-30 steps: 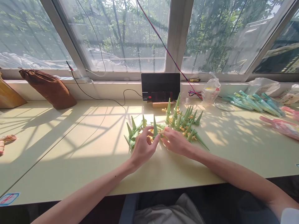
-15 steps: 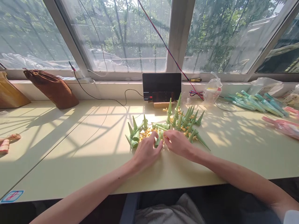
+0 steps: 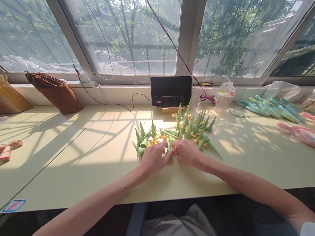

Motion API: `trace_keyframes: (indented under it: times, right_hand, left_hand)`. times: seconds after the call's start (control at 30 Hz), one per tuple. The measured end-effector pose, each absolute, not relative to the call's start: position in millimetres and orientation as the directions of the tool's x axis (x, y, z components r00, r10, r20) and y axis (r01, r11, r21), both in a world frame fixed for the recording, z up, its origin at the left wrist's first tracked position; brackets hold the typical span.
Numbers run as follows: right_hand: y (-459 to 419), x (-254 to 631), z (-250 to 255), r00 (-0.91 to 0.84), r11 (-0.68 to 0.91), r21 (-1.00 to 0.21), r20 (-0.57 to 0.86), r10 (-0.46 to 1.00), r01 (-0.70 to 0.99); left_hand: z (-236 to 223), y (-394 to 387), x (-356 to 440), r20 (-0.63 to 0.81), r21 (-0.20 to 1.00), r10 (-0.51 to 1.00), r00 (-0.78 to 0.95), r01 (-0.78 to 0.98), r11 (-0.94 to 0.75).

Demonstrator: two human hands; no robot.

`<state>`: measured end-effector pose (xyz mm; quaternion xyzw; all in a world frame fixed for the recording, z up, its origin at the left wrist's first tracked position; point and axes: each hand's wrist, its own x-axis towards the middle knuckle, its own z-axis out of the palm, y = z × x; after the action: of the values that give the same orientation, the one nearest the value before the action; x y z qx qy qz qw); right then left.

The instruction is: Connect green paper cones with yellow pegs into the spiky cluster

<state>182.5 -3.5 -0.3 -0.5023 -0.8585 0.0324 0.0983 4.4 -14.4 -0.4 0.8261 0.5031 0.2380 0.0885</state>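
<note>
Tabletop (image 3: 73, 183) sticker (image 3: 14, 205) shows a red squiggle inside a blue border.

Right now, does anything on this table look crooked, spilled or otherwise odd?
Nothing looks plainly broken. The brown pouch at far left leans sideways. A long green cone lies flat beyond the right hand, while many others stand. Small yellow pieces are strewn loosely near the left hand, perhaps deliberately.
</note>
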Motion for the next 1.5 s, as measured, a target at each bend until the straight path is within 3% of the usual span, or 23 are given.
trace_keyframes:
  times: [0.23,0.4,0.53,1.03,1.5]
  right_hand:
    - [-11,180,5,-0.488,0.552,-0.175,0.306,0.817,0.815]
    - [-15,179,5,-0.703,0.768,-0.138,0.327,0.631,0.625]
    - [-16,179,2,-0.773,0.839,-0.117,0.338,0.537,0.532]
    - [-15,179,0,-0.78,0.838,-0.115,0.319,0.539,0.533]
    - [-14,178,2,-0.786,0.842,-0.106,0.313,0.534,0.529]
  left_hand:
    - [14,-7,-4,0.422,0.44,0.866,0.268,0.775,-0.454]
    - [11,-2,-7,0.354,0.352,0.891,0.285,0.842,-0.409]
    - [9,-1,-8,0.273,0.295,0.91,0.313,0.873,-0.388]
    - [6,-1,-4,0.174,0.239,0.925,0.337,0.897,-0.372]
    - [2,0,-6,0.193,0.304,0.91,0.368,0.859,-0.411]
